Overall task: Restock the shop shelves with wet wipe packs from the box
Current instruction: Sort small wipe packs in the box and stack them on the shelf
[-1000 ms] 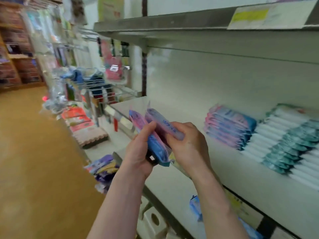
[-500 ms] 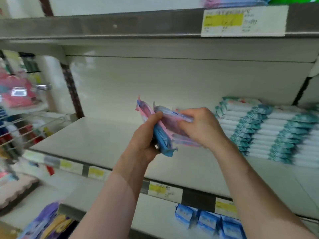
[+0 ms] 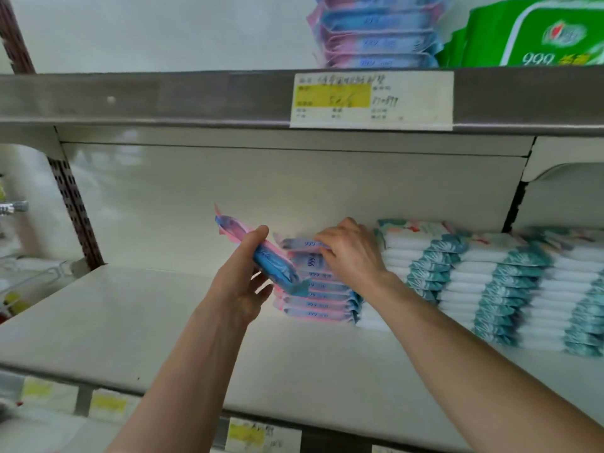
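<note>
We see a pale middle shelf (image 3: 130, 322) running the width of the view. Near its centre a stack of pink-and-blue wipe packs (image 3: 318, 304) lies flat on it. Right against that stack, on the right, stand several stacks of teal-and-white packs (image 3: 457, 282), reaching the frame's edge. Yellow tags (image 3: 108, 403) sit along this shelf's front strip. Above, we find the upper shelf (image 3: 163, 96) with a price label (image 3: 371, 99) on its grey lip. On it lie a second pile of pink-and-blue packs (image 3: 376, 34) and, just beside it, a green pack (image 3: 529, 37).
</note>
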A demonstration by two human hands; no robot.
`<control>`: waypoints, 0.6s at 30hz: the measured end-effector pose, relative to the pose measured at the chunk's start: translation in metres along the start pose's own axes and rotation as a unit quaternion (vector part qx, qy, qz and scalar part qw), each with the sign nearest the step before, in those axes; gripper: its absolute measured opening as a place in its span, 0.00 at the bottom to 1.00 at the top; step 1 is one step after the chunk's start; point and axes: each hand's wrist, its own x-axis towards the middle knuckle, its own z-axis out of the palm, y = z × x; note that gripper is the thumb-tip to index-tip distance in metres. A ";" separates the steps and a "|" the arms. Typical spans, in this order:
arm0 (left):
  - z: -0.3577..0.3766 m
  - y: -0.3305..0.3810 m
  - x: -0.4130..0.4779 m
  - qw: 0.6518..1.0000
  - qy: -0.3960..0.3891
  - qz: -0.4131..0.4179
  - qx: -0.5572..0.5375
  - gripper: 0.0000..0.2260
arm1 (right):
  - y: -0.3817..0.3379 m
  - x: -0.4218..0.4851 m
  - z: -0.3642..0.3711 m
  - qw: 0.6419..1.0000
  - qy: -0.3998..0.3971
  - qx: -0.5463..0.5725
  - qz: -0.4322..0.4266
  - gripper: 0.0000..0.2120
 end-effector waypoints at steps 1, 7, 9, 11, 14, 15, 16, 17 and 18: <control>0.000 0.000 0.002 1.000 0.003 -0.003 -0.005 0.13 | 0.001 0.000 0.005 1.000 -0.003 -0.007 -0.014 0.09; 0.006 0.005 0.010 0.999 -0.009 -0.019 -0.041 0.14 | 0.008 0.003 0.009 0.978 -0.208 -0.035 0.004 0.09; 0.011 0.006 0.013 0.999 -0.011 -0.020 -0.044 0.10 | 0.007 0.010 0.001 0.968 -0.249 -0.028 0.008 0.09; 0.016 0.007 0.016 0.998 -0.014 -0.024 -0.047 0.07 | 0.010 0.018 -0.010 0.961 -0.254 0.069 0.080 0.10; 0.023 0.007 0.021 0.996 -0.056 -0.020 -0.059 0.05 | 0.010 0.028 -0.037 0.918 -0.206 0.299 0.162 0.12; 0.026 0.006 0.023 0.995 -0.075 -0.020 -0.062 0.04 | 0.008 0.031 -0.046 0.899 -0.225 0.341 0.157 0.17; 0.031 0.006 0.023 0.993 -0.096 -0.025 -0.068 0.05 | 0.006 0.032 -0.053 0.886 -0.263 0.349 0.152 0.24; 0.036 0.005 0.024 0.990 -0.112 -0.034 -0.080 0.07 | 0.001 0.033 -0.059 0.881 -0.301 0.336 0.142 0.30; 0.042 0.004 0.024 0.987 -0.119 -0.046 -0.095 0.10 | -0.001 0.032 -0.060 0.884 -0.324 0.312 0.127 0.32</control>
